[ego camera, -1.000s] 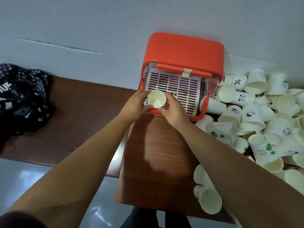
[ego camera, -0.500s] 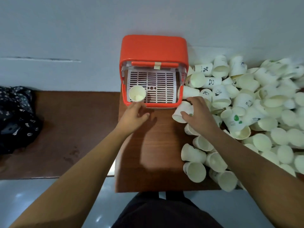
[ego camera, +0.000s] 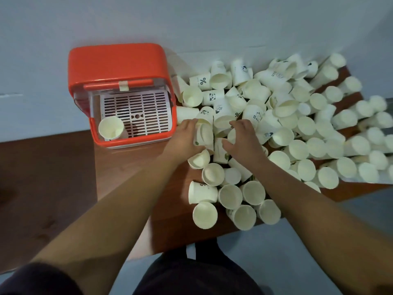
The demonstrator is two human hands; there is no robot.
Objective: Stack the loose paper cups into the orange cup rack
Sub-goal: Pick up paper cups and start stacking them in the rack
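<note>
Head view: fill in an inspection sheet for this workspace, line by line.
Surface: brown wooden table, right half covered by cups.
Job's things: orange plastic cup rack at the wall, one upright paper cup in its near-left corner; heap of loose white paper cups to its right.
Clutter: nothing seen.
Grippers: left hand grips a white cup at the heap's edge; right hand curls round a second cup.
Cables: nothing seen.
Surroundings: pale wall, grey floor, lower brown bench.
</note>
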